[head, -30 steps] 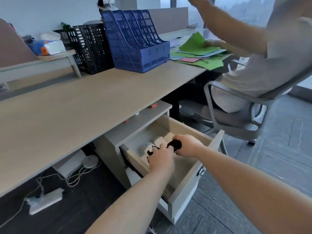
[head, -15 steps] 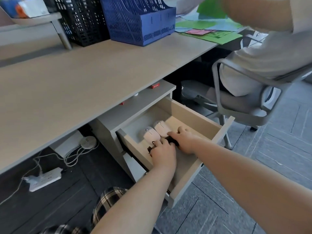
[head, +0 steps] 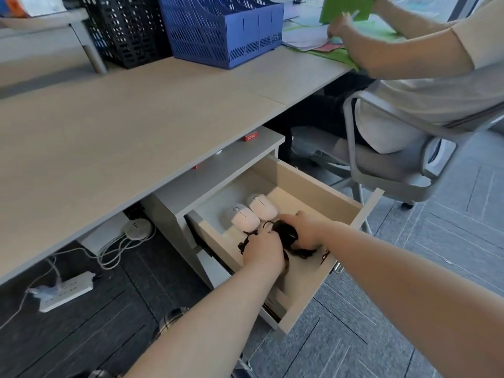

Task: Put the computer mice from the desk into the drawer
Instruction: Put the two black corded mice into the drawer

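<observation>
The wooden drawer [head: 321, 184] under the desk stands pulled out. Two white mice lie side by side at its back, one on the left [head: 245, 217] and one on the right [head: 263, 206]. In front of them a black wired mouse [head: 286, 233] rests low in the drawer. My right hand [head: 306, 231] is curled around its right side. My left hand [head: 263, 251] covers its bunched black cable [head: 243, 245]. Both hands are inside the drawer.
A blue file rack [head: 221, 28] and a black mesh rack [head: 125, 28] stand on the desk [head: 122, 126]. Another person sits on a grey office chair [head: 395, 165] at the right, handling green papers [head: 346, 8]. A power strip [head: 65, 291] and cables lie on the floor.
Both hands have lowered the black mouse from above the drawer down into it, in front of the white mice. The camera has tilted down and come closer.
</observation>
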The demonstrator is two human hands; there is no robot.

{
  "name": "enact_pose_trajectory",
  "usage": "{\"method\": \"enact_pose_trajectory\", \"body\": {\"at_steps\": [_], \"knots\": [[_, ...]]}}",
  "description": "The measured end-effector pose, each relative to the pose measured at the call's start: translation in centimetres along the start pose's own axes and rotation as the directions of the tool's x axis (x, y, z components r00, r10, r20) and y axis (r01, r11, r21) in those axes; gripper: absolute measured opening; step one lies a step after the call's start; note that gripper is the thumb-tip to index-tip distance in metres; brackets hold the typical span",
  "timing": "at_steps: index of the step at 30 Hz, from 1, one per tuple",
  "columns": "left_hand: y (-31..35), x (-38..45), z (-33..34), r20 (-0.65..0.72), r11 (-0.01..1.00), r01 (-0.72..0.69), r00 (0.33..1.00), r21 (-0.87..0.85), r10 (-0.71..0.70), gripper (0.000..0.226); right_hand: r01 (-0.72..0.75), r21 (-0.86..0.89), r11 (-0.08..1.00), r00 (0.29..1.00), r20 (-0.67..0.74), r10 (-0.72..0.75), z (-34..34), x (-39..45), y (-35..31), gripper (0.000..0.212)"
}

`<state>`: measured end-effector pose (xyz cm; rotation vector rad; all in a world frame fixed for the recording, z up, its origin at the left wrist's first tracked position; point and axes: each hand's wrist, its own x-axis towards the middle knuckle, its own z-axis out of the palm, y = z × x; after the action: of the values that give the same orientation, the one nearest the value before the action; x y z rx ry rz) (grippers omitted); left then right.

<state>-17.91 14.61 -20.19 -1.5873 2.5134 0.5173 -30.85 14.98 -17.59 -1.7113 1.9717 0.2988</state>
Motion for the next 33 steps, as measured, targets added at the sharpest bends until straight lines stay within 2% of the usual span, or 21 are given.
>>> {"method": "enact_pose_trajectory", "body": {"at_steps": [5,10,15,18,21,23,26,28,30,31,33], "knots": [[-0.1,0.3,-0.1,0.014,1.0,0.009,1.0,-0.025,-0.009,0.031,-0.092,-0.145,0.985,0.996,-0.009,0.092,0.2,0.6,-0.2,0.071],[0.0,0.5,0.1,0.064,0.999,0.031,0.998,-0.009,-0.03,0.034,-0.114,-0.077,0.99,0.993,0.004,0.115,0.4,0.9,-0.1,0.079],[0.1,0.6,-0.5,0.259,0.991,0.116,0.957,0.067,-0.129,0.066,-0.103,-0.089,0.991,0.995,-0.016,0.102,0.5,0.7,-0.1,0.077],[0.5,0.1,-0.9,0.311,0.98,0.102,0.938,0.172,-0.152,0.082,-0.099,-0.092,0.991,0.995,-0.019,0.097,0.4,0.5,-0.2,0.076],[0.8,-0.6,-1.7,0.291,0.975,0.085,0.946,0.207,-0.144,0.079,-0.112,-0.055,0.992,0.993,-0.051,0.109,0.0,-0.2,-0.4,0.059],[0.8,-0.7,-2.0,0.23,0.973,0.063,0.966,0.222,-0.115,0.072,-0.124,-0.031,0.992,0.987,-0.102,0.121,-0.7,-1.0,-0.6,0.047],[0.8,-1.0,-3.2,0.087,0.972,0.014,0.996,0.233,-0.036,0.05,-0.164,0.034,0.986,0.962,-0.216,0.167,-2.1,-2.7,-0.7,0.035],[0.6,-1.4,-4.8,0.019,0.988,-0.01,1.0,0.152,0.007,0.037,-0.204,0.051,0.978,0.924,-0.321,0.209,-2.9,-4.0,-0.4,0.029],[0.7,-1.6,-6.4,-0.033,0.987,-0.03,0.999,0.156,0.036,0.035,-0.308,0.066,0.949,0.855,-0.418,0.306,-3.5,-5.5,0.0,0.029],[0.8,-1.6,-7.1,-0.033,0.98,-0.025,0.999,0.195,0.032,0.037,-0.385,0.069,0.92,0.824,-0.423,0.377,-3.6,-6.2,0.3,0.036],[1.2,-1.7,-8.4,-0.014,0.968,0.008,1.0,0.25,-0.005,0.038,-0.533,0.083,0.842,0.782,-0.332,0.527,-3.6,-7.5,0.8,0.048]]}}
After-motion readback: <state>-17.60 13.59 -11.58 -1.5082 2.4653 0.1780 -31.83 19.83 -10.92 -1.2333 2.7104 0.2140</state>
